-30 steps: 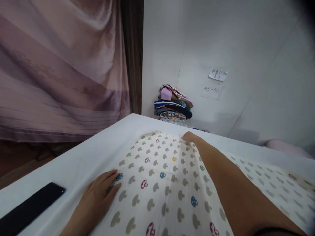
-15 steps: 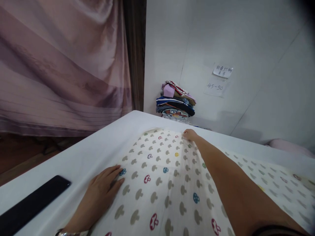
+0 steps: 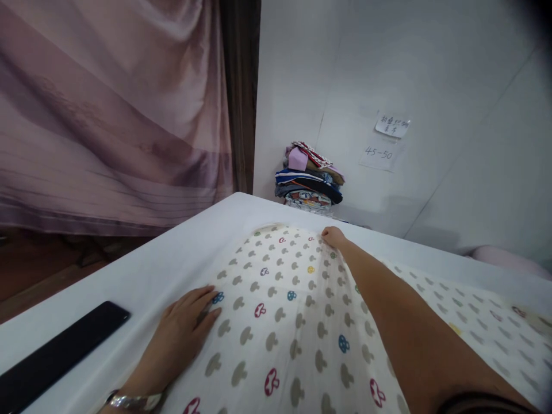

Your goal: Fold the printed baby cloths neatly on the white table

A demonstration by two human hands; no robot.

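Note:
A cream cloth printed with grey, red and blue mushrooms (image 3: 284, 322) lies spread on a white table (image 3: 181, 253). My left hand (image 3: 185, 328) rests flat on the cloth's near left edge, fingers stretched out. My right arm reaches across the cloth, and my right hand (image 3: 333, 236) sits at the far edge, fingers curled onto the fabric there. A bracelet (image 3: 133, 401) shows on my left wrist.
A black phone (image 3: 60, 351) lies on the table at the near left. A pile of folded clothes (image 3: 309, 181) sits against the white wall beyond the table's far corner. A mauve curtain (image 3: 107, 115) hangs at left. Two paper notes (image 3: 386, 141) are on the wall.
The view has shifted slightly. Both hands have kept their places on the cloth; my left wrist and its bracelet have come into sight.

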